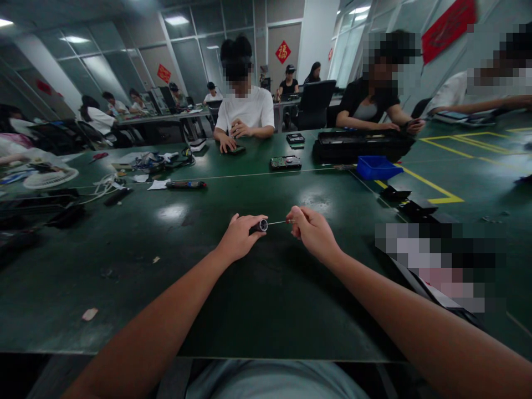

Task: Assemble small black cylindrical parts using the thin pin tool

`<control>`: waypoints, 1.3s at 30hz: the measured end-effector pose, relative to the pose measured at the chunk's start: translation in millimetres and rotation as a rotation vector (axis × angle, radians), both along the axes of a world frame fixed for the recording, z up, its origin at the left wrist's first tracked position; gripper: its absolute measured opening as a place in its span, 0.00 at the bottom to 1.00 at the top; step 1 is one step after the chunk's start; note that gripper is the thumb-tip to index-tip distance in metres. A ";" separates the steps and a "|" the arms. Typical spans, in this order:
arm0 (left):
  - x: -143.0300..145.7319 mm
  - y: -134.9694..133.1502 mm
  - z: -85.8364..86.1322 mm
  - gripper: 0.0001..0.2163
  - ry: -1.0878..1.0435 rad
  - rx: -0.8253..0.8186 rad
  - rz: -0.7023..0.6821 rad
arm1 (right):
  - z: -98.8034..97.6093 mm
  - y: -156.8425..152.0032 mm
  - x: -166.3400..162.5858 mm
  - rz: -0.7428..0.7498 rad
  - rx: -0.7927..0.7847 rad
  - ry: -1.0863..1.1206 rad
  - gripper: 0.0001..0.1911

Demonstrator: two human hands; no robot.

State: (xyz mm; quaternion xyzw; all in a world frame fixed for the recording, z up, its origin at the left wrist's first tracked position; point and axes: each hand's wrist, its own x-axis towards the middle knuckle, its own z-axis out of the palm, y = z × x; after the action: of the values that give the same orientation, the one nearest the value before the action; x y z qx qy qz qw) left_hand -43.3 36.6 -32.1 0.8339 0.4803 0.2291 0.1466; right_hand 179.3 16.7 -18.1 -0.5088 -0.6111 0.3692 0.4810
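Head view shows both bare hands held just above the dark green matted worktable (266, 310), near its middle. The left hand (239, 237) is closed around a small dark cylinder with a silvery metal end (261, 225), the open end facing right. The right hand (312, 231) is pinched shut on a thin, straight, pale metal rod (279, 223), whose far tip meets the cylinder's mouth; whether it has entered cannot be told. The hands are a little apart, joined only by the rod. The cylinder looks light and rigid, best held around its barrel as it is now. The rod looks slender enough to bend or slip, so a fingertip pinch close to its end suits it. Farther off lie a blue plastic tray (376, 166) and a circuit board (285, 162), and a person in a white shirt (245, 113) sits opposite.
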 end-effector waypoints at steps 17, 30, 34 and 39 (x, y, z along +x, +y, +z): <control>2.0 -5.6 6.7 0.18 -0.009 0.058 -0.058 | -6.5 6.6 -0.6 -0.033 -0.100 0.494 0.17; 4.8 -5.8 6.0 0.18 0.019 -0.003 -0.033 | -10.2 4.7 -1.9 -0.097 0.094 0.294 0.14; 5.0 -6.2 5.8 0.19 0.021 0.005 -0.026 | -3.7 -2.9 -2.7 -0.118 0.188 0.093 0.13; 4.9 -4.7 2.5 0.20 0.046 0.025 -0.018 | 1.8 -11.0 -3.3 -0.090 0.280 -0.075 0.10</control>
State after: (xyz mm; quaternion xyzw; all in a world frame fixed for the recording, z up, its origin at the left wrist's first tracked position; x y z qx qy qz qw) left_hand -38.4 32.0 -29.6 0.8450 0.4731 0.2145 0.1272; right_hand 176.0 5.7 -16.3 -0.4772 -0.6508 0.2391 0.5400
